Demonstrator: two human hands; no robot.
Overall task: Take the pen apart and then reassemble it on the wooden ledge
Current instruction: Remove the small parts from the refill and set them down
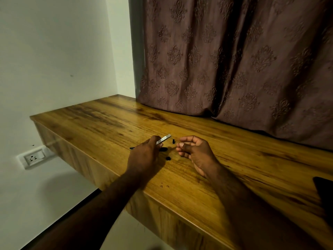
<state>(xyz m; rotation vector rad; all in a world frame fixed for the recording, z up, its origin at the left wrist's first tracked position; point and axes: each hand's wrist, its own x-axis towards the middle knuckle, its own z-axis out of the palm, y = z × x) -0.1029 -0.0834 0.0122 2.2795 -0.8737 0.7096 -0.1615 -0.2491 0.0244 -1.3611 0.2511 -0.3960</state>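
My left hand (144, 156) is closed around a silver pen barrel (164, 138), whose open end points up and right. My right hand (193, 150) rests on the wooden ledge (252, 159) just right of it, fingers curled; I cannot tell if it pinches a small part. Three small black pen parts lie on the ledge between the hands: one (173, 141) by the barrel's tip, one (163, 149) beside my left fingers, one (168, 158) nearer me. A thin black piece (131, 148) sticks out left of my left hand.
A brown patterned curtain (234, 60) hangs along the ledge's back edge. The white wall (54, 51) meets the ledge's left end, with a wall socket (34, 158) below it. A dark object (324, 192) lies at the right edge of view.
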